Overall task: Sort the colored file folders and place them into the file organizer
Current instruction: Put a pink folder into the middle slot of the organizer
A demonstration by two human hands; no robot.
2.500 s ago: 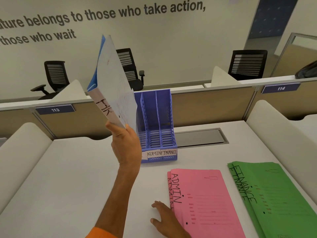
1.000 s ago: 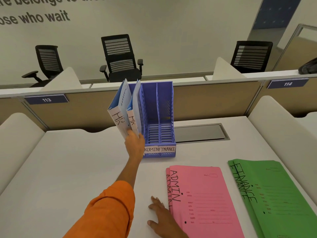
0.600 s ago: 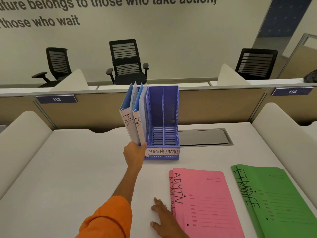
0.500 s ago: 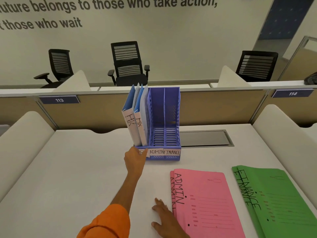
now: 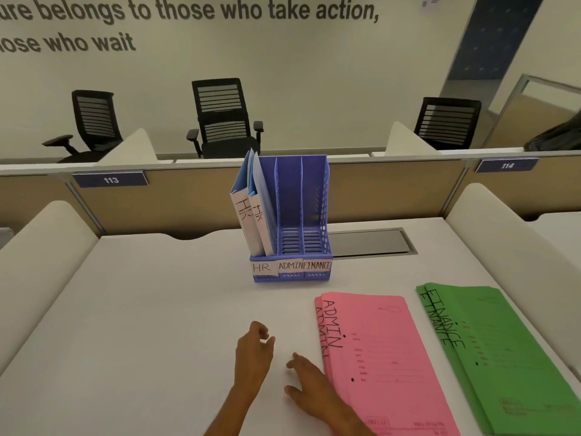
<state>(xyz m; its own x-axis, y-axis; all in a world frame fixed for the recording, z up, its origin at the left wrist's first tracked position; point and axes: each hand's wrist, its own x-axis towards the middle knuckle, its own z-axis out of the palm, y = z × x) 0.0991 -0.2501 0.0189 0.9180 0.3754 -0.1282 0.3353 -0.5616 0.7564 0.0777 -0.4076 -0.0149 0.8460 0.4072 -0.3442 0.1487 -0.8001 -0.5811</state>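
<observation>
Coloured file folders, in three sets. Two light-blue card folders (image 5: 251, 209), each with a white spine hand-lettered "HR", stand on end in the leftmost compartment of the blue-violet slatted plastic file organizer (image 5: 314, 196). They lean slightly to the left and press against each other. The organizer's middle and right compartments hold nothing. Three white paper labels (image 5: 290, 265) on its front lip read "HR", "ADMIN" and "FINANCE", from left to right.

The pink card folders (image 5: 383, 357) lie flat in a slightly offset stack of at least two, in front of the organizer and to its right. "ADMIN" is lettered in black along their left edge. The green card folders (image 5: 503, 357), marked "FINANCE" in the same way, lie flat just to the right of the pink stack and apart from it.

The left hand (image 5: 253, 350) is over the white desk (image 5: 141, 325) with its fingers loosely curled, grasping nothing. The right hand (image 5: 309, 385) lies palm down on the desk with its fingers spread, just beside the left edge of the pink stack. Whether it touches that edge cannot be told.

A grey recessed cable hatch (image 5: 371, 243) sits behind the organizer to its right. Beyond it a tan partition (image 5: 188, 199) carries number plates (image 5: 110, 179) reading "113" and "114". Black mesh office chairs (image 5: 224, 121) stand before the lettered wall.
</observation>
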